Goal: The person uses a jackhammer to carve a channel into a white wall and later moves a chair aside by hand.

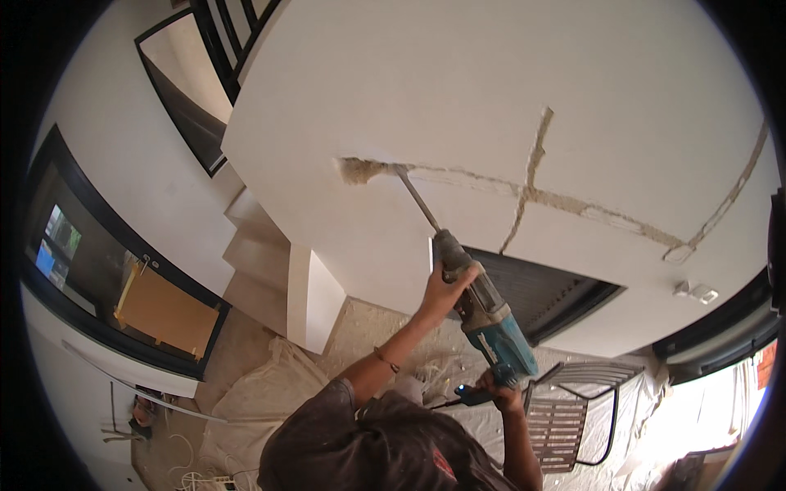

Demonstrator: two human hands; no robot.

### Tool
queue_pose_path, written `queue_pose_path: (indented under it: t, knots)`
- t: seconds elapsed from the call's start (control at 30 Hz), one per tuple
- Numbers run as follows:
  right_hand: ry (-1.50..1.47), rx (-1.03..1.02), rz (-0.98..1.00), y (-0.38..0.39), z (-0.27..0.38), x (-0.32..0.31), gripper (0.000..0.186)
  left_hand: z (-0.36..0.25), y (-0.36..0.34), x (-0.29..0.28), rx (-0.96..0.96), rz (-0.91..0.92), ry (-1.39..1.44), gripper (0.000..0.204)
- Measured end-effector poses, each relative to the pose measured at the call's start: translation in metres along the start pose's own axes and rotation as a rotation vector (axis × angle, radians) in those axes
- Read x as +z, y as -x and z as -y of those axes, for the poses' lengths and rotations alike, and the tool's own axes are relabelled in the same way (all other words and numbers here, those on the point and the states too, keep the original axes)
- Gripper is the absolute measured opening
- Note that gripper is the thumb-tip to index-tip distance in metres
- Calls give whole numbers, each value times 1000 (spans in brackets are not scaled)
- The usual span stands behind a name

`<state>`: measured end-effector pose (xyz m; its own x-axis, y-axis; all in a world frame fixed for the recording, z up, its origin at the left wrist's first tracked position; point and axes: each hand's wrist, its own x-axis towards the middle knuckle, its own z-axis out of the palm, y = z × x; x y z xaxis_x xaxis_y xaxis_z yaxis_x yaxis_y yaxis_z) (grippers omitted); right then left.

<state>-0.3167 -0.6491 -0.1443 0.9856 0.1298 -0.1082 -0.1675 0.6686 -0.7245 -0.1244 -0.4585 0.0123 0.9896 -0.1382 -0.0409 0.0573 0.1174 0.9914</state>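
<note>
Both my hands hold a teal and grey demolition hammer (pixel 499 335), tilted up and to the left toward the white wall. My left hand (pixel 449 288) is wrapped round its front part, just behind the dark chuck. At the rear handle, my right hand (pixel 501 391) is closed, partly hidden by the tool. A long steel chisel (pixel 420 199) runs from the chuck to the wall. Its tip meets the narrow groove (pixel 467 173), just right of a wider, rough hollow (pixel 360 170) cut into the plaster.
More chased grooves (pixel 606 214) cross the wall to the right. Below lies a dark recessed opening (pixel 532 290). A slatted metal chair (pixel 561 425) stands at lower right on dusty plastic sheeting (pixel 262 393). Steps (pixel 254 254) and a dark-framed door (pixel 123 270) are on the left.
</note>
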Motion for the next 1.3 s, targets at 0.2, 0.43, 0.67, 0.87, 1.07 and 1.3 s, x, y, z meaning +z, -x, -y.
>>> queue_pose_path:
  t: [0.2,0.43,0.67,0.87,1.07,1.3]
  knots:
    - [240,-79,107,-51,82,57,42,-11,-38,-26,27,-131,255,62]
    - [520,-114,244,-55,101,158,44,-47,-37,-88,22,-22,559,48]
    - [639,-61,47,31,73,130,40,-39,13,-47,-24,48,462,39]
    - [535,-58,-24,52,72,139,33,-26,19,-34,-40,94,401,40]
    - [550,-66,111,20,103,169,33,-29,29,-69,-4,-161,591,46]
    - [730,-172,-118,95,70,142,30,-23,64,-21,-67,76,590,45]
